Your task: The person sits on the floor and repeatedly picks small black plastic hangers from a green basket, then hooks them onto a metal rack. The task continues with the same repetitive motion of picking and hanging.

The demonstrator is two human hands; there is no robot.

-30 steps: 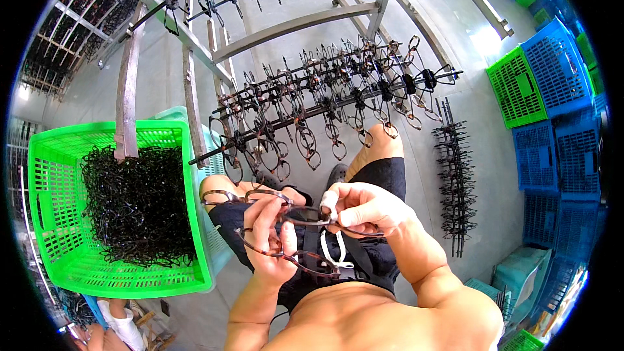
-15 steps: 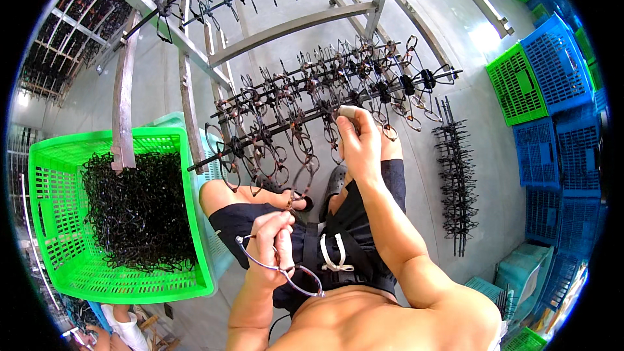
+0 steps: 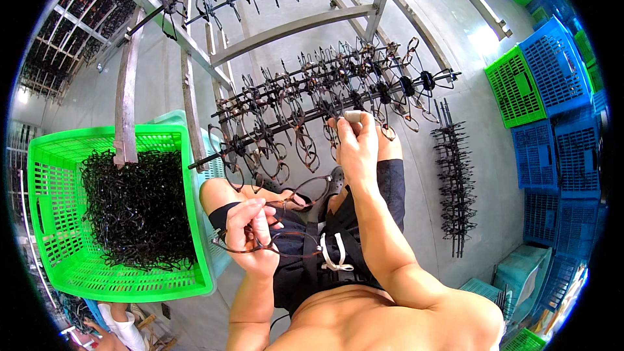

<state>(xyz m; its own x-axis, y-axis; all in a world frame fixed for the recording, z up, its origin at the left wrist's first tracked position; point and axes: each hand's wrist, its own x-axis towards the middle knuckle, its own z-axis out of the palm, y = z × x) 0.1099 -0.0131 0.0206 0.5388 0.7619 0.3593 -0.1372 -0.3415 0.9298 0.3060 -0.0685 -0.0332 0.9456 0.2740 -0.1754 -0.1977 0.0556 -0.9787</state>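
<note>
My left hand (image 3: 252, 237) is closed around dark eyeglass frames (image 3: 300, 233) above my lap. At least two frames show in it, their rims sticking out to the right. Forward of it, my right hand (image 3: 359, 146) has thumb and fingers pinched together at the near bar of a hanging rack (image 3: 283, 131). What those fingertips hold is hidden. A pale wrap covers one fingertip of that hand. Several tortoiseshell and black eyeglass frames (image 3: 305, 146) hang from the rack's dark rods, just left of my right hand.
At left stands a green basket (image 3: 198, 247) heaped with dark frames (image 3: 140, 211). Metal stand beams (image 3: 292, 29) cross ahead, with more loaded rods beyond. Loose racks (image 3: 455, 182) lie on the floor at right. Blue crates (image 3: 539, 156) are stacked farther right. A person (image 3: 123, 328) shows at lower left.
The frames in my left hand have swung round, and a second dark pair now shows spread above the hand. My right hand has shifted slightly left along the rod.
</note>
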